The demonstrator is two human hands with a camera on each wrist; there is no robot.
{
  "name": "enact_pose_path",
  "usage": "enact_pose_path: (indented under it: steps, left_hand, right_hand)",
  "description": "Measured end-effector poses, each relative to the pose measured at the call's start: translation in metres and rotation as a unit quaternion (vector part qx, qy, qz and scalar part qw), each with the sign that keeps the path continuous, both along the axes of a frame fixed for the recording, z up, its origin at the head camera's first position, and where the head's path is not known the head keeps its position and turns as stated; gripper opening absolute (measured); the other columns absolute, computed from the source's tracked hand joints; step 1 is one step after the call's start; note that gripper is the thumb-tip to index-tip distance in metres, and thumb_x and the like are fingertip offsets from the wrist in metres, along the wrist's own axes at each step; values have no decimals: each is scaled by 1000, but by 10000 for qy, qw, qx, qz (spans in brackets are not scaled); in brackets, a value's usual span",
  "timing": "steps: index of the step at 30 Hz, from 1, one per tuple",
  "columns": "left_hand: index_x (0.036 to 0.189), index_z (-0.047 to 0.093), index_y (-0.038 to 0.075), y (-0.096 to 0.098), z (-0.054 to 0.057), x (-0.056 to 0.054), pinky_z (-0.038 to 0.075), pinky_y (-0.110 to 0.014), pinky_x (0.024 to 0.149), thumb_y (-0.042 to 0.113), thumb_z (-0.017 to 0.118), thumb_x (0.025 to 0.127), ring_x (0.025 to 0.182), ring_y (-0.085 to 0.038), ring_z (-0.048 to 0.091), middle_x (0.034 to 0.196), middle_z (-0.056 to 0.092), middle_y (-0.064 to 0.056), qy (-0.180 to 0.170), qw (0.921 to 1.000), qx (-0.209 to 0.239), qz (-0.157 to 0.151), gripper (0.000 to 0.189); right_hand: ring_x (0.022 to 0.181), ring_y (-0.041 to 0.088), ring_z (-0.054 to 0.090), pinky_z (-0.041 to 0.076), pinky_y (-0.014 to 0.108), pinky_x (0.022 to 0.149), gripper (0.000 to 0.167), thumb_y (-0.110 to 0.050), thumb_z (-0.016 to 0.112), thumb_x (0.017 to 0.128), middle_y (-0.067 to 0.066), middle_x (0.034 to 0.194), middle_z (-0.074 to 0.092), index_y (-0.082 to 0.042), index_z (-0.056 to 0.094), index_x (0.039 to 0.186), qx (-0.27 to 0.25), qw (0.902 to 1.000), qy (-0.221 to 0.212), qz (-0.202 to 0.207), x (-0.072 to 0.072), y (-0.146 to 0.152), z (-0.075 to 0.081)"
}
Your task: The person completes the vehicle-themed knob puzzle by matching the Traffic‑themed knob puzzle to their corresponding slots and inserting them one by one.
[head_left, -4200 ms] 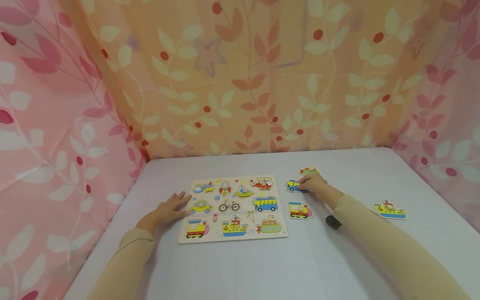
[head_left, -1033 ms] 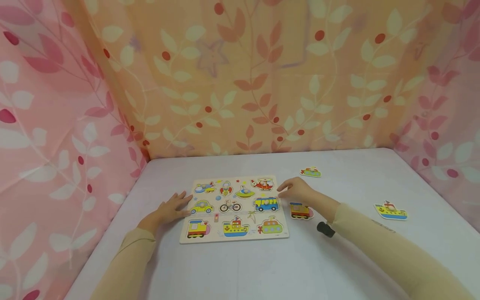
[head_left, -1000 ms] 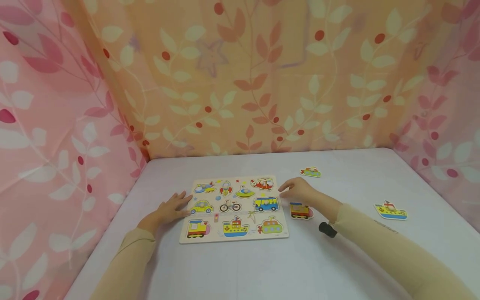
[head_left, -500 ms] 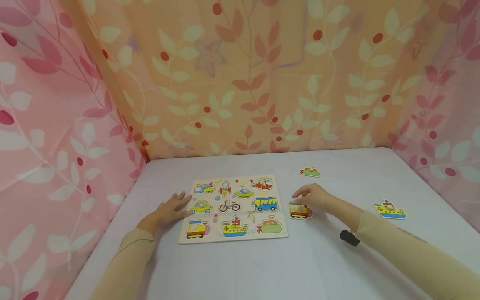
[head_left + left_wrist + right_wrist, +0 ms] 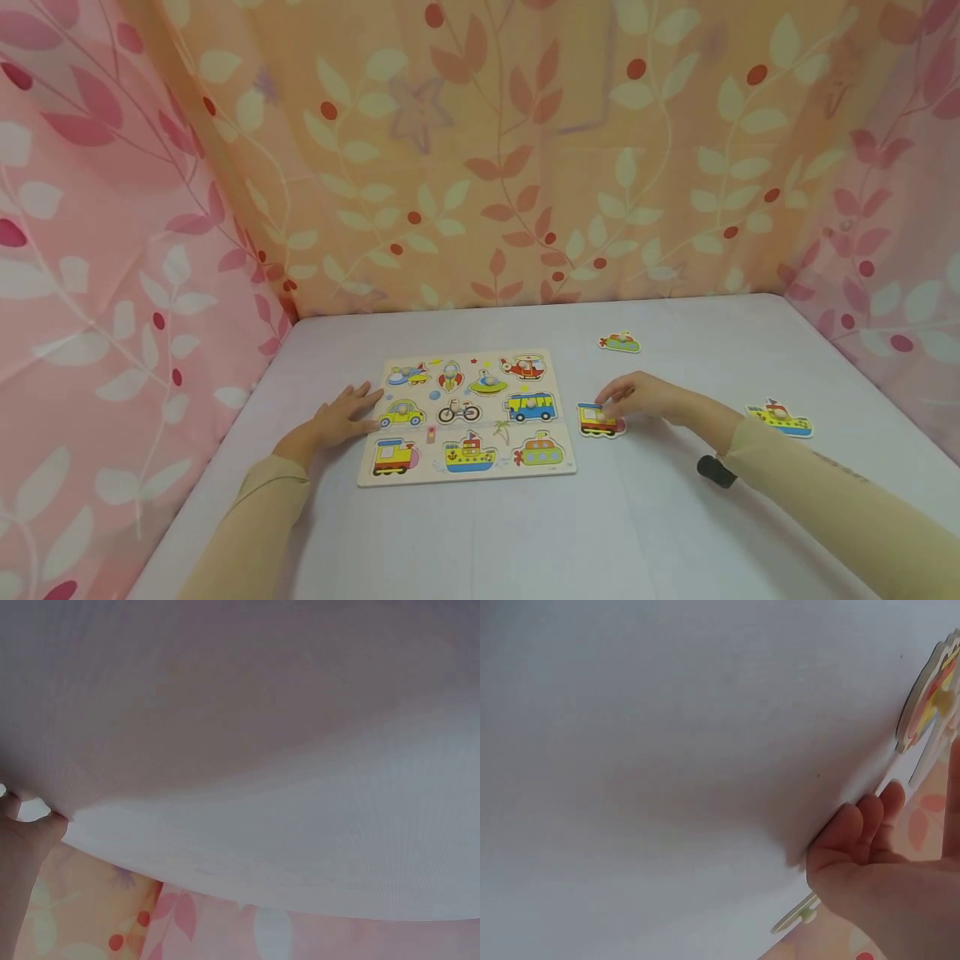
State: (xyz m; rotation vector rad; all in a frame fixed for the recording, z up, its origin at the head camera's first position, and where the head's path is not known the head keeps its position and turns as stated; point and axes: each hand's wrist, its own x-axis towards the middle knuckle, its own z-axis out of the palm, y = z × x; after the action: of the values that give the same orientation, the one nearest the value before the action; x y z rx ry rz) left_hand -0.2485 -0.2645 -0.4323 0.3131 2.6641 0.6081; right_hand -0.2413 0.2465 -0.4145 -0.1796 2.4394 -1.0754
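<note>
In the head view a wooden knob puzzle board [image 5: 480, 479] with printed vehicles lies left of centre on the table. My left hand [image 5: 347, 417] rests with spread fingers at its left edge. Just right of the board lies a train puzzle piece [image 5: 597, 420]. My right hand [image 5: 647, 395] hovers over it, thumb and forefinger near its knob. In the right wrist view the knob of the train piece [image 5: 928, 701] shows uncovered near the fingertips, and the other fingers are curled. The bus piece [image 5: 531, 407] sits in its printed place on the board.
A submarine piece [image 5: 619, 342] lies behind the right hand, and a ship piece [image 5: 780, 418] lies farther right. A dark cylinder [image 5: 716, 471] is beneath the right wrist. Floral curtains [image 5: 487, 167] stand behind and beside the white table [image 5: 480, 542].
The bus piece has gone from the table at right onto the board. My right hand has since left it and moved right and nearer, over the train piece. The left hand stays put.
</note>
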Motion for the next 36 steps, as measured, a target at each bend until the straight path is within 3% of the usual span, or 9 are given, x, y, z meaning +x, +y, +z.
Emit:
enact_pose_path:
  steps: [6, 16, 23, 36]
  left_hand:
    - [153, 29, 13, 1, 1, 1, -4, -69, 108, 43, 61, 93, 145, -44, -5, 160, 11, -19, 4, 10000, 18, 46, 75]
    - [154, 28, 13, 0, 0, 2, -4, -70, 108, 45, 60, 93, 145, -44, -5, 161, 10, -19, -37, 10000, -3, 55, 76]
    - [154, 28, 13, 0, 2, 3, -4, -71, 107, 45, 61, 93, 145, -44, -5, 160, 10, -19, -29, 10000, 9, 46, 76]
    - [153, 29, 13, 0, 0, 1, -2, -71, 107, 44, 60, 93, 145, -44, -3, 160, 11, -19, 16, 10000, -12, -9, 75]
  right_hand:
    - [94, 24, 47, 37, 37, 78, 22, -16, 77, 83, 5, 96, 59, -8, 74, 103, 110, 9994, -153, 295, -3, -1, 1]
    - [87, 21, 44, 33, 34, 71, 16, -15, 79, 81, 4, 86, 51, -9, 75, 95, 328, 9986, -34, 408, -8, -6, -4]
    - [90, 22, 47, 35, 35, 72, 12, -19, 79, 81, 6, 93, 53, -11, 74, 88, 364, 9993, -30, 120, -7, -10, -9]
    - [83, 19, 52, 38, 34, 73, 11, -18, 76, 85, -1, 81, 64, -9, 73, 90, 324, 9994, -140, -53, -4, -22, 0]
